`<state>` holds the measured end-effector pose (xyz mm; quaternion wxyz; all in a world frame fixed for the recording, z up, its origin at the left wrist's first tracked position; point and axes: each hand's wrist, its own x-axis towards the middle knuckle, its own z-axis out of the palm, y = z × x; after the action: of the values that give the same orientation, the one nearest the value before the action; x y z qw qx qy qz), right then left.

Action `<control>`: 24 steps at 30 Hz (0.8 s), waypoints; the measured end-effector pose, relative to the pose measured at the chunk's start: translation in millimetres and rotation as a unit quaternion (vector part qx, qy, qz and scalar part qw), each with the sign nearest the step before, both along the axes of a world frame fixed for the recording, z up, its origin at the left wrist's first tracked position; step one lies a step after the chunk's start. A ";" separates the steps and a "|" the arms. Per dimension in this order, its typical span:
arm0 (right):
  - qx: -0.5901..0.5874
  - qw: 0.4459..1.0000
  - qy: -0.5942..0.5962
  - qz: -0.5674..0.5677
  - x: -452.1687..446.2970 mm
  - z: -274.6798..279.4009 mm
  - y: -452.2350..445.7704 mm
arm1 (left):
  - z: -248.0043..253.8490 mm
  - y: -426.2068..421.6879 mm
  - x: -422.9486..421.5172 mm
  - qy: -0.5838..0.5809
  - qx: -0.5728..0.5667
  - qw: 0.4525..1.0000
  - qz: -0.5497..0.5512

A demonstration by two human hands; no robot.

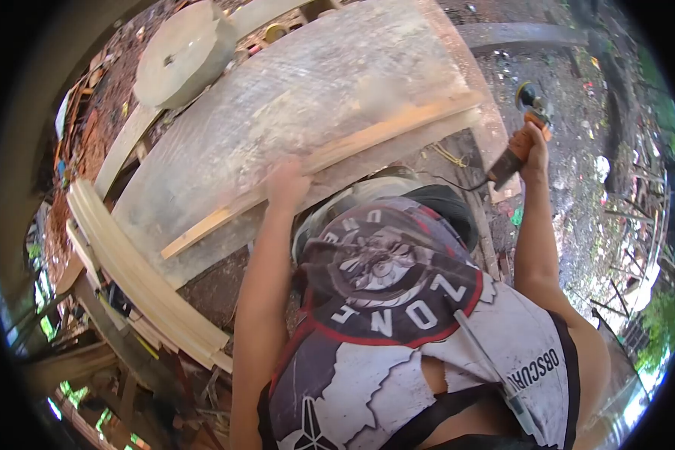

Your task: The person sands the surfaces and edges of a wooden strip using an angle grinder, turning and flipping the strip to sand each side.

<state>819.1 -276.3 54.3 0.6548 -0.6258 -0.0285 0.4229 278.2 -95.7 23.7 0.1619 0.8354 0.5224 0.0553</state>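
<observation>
So, starting at the far left, we have a stack of pale planks (139,270), long, smooth and straight-edged, bowed by the fisheye view, their grain running lengthwise. Just above, a thick round slab (180,56) shows off a dull, creamy face with a small dark mark near its middle and an uneven rim.

Next comes the broad worktop (277,97), flat and chalky with dust, scuffed in pale streaks. Across its near side lies the star piece, a slim wooden strip (349,148), straight, honey-coloured and squared, slanting up from lower left to upper right.

And look at the left hand (286,182): it's down at the strip partway along, with wood running out on both sides of it. It's badly blurred, so I can't tell whether those fingers pinch the strip or simply press on it.

Over the near edge, the person's printed shirt (382,277) shows jagged white patches and bold lettering. Then out to the right, a dark cable (461,182) leads to the grinder (511,159), a chunky orange-and-black body with a round disc (527,93) at its far end. The right hand (532,142) is wrapped firmly around that body, holding it beyond the strip's right end, well apart from the wood, above rough, littered ground (551,56).
</observation>
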 end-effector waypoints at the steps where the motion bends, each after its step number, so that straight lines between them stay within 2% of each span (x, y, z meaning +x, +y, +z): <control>1: -0.023 0.999 -0.024 0.000 -3.9 -2.6 -3.0 | 4.9 0.4 -0.6 0.022 -0.070 0.997 0.002; 2: -0.028 0.999 -0.034 0.021 -8.6 -4.4 -3.7 | -2.4 1.7 -4.8 0.029 -0.067 0.997 0.014; 4: -0.051 0.995 -0.068 0.048 -37.4 11.7 4.1 | -27.6 3.0 -15.4 -0.040 0.013 0.999 -0.012; 6: -0.081 0.989 -0.097 0.076 -54.9 13.2 12.1 | -31.4 3.1 -14.8 -0.067 0.035 0.997 0.008; 8: -0.132 0.961 -0.171 0.169 -71.2 14.8 27.5 | -23.4 2.9 -27.5 -0.097 0.063 0.993 0.026; 10: -0.136 0.946 -0.185 0.231 -94.6 16.6 42.1 | -10.7 2.4 -42.7 -0.104 0.024 0.991 0.077; 11: -0.141 0.929 -0.199 0.280 -113.9 22.5 49.9 | -0.1 1.2 -56.4 -0.106 0.064 0.976 0.181; 12: -0.146 0.910 -0.212 0.325 -133.2 29.7 56.3 | 8.1 2.5 -76.6 -0.106 0.103 0.949 0.280; 13: -0.188 0.883 -0.221 0.369 -155.1 45.8 66.2 | -6.6 7.1 -103.5 -0.123 0.150 0.895 0.402; 14: -0.231 0.852 -0.231 0.409 -178.1 60.2 77.7 | -25.5 9.5 -140.7 -0.063 0.238 0.836 0.491; 15: -0.244 0.839 -0.233 0.426 -197.5 63.9 83.9 | 26.9 10.5 -158.9 -0.064 0.021 0.782 0.619; 16: -0.257 0.826 -0.237 0.443 -214.0 65.9 90.0 | 30.8 12.2 -173.5 -0.163 -0.012 0.687 0.708; 18: -0.169 0.806 -0.290 0.488 -242.7 58.3 97.4 | 38.0 15.6 -203.1 -0.348 0.017 0.400 0.847; 19: -0.186 0.797 -0.275 0.505 -258.8 59.9 102.3 | 33.8 19.5 -210.2 -0.375 0.022 0.327 0.867; 22: -0.188 0.776 -0.229 0.557 -298.2 60.1 117.7 | 19.5 38.5 -214.6 -0.359 -0.033 0.358 0.862; 24: -0.153 0.787 -0.138 0.582 -311.9 24.4 114.9 | 8.1 48.8 -210.4 -0.332 -0.058 0.397 0.854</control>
<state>507.2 -161.3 78.7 0.1693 -0.6346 -0.4119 0.6317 67.9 -46.9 31.8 0.2393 -0.1419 0.8700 0.4070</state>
